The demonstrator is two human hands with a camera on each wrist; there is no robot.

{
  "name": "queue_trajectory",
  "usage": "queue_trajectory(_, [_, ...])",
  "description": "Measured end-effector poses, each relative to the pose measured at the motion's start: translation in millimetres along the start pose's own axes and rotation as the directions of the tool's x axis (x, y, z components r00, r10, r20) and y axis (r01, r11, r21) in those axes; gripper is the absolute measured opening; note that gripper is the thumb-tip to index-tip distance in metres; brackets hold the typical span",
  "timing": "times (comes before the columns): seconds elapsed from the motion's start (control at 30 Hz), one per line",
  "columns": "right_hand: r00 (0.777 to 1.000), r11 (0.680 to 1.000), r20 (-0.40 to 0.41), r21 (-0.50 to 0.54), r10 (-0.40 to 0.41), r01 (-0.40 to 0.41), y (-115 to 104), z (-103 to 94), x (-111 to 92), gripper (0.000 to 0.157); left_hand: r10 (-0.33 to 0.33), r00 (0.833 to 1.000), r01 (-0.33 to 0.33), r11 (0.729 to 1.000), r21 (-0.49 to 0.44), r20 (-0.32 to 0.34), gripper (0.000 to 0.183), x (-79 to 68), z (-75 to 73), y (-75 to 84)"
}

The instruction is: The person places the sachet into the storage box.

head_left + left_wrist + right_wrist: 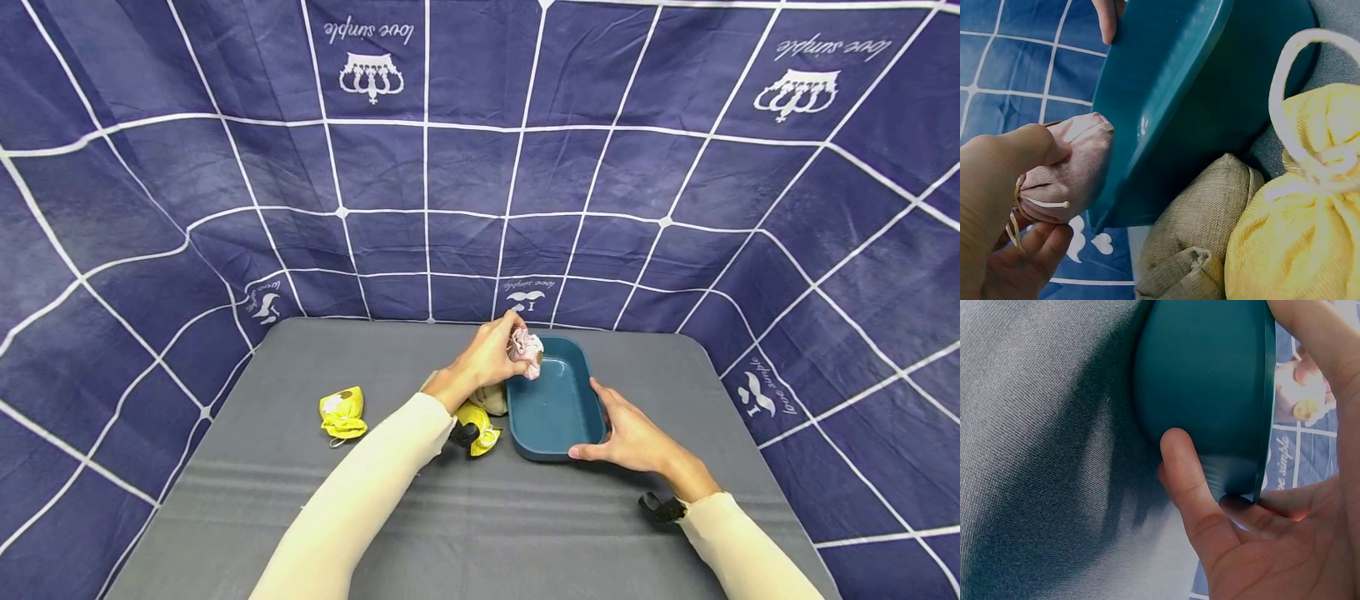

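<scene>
My left hand (pixel 489 357) pinches a small pink drawstring pouch (pixel 527 352) between thumb and fingers, at the far left rim of a teal plastic bin (pixel 557 408). In the left wrist view, the cord hangs from the gathered end of the pouch (pixel 1069 169), near the fingers. My right hand (pixel 628 429) grips the near right corner of the bin, thumb on the near wall and fingers along the right side. Beneath my left wrist, a beige-brown pouch (pixel 1200 219) and a yellow pouch (pixel 1300 231) lie against the bin's left side, partly hidden by the arm in the head view.
Another yellow pouch (pixel 342 412) with a flower patch lies apart on the left of the grey table (pixel 465 533). Blue cloth (pixel 465 167) with white grid lines hangs behind the table and along both sides. Dark straps (pixel 662 508) circle the wrists.
</scene>
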State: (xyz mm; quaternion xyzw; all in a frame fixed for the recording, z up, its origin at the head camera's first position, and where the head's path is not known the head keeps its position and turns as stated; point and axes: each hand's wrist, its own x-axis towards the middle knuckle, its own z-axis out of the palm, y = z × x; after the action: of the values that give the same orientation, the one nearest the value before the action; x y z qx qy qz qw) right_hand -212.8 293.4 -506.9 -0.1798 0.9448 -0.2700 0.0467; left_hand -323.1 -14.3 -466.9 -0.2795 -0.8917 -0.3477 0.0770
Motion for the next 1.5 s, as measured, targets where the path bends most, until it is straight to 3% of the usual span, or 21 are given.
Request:
queue_trajectory(0.33, [1.0, 1.0, 0.002, -0.002, 0.007, -0.007, 1, 0.9, -2, 0.142, -0.011, 0.997, -0.001, 0.988, 0.155, 0.077, 0.051, -1.7, 16.8, -12.0])
queue_trajectory(0.5, [1.0, 1.0, 0.004, 0.007, 0.007, -0.007, 1, 0.7, -2, 0.142, -0.026, 0.996, 0.012, 0.988, 0.156, 0.09, 0.049, -2.5, 16.6, -11.0])
queue_trajectory(0.97, [1.0, 1.0, 0.009, 0.011, 0.003, -0.003, 1, 0.1, -1, 0.142, -0.05, 0.991, 0.033, 0.991, 0.133, 0.124, 0.055, -17.3, -2.9, -20.1])
queue_trajectory(1.2, [1.0, 1.0, 0.002, 0.013, -0.005, 0.005, 0, -0.8, -1, 0.142, -0.052, 0.989, 0.027, 0.984, 0.177, 0.138, 0.056, -34.2, -17.1, -25.2])
queue_trajectory(1.5, [1.0, 1.0, 0.002, 0.007, -0.001, 0.001, 3, 1.3, -1, 0.141, -0.008, 0.993, -0.016, 0.981, 0.194, 0.118, 0.053, -62.8, -31.4, -37.3])
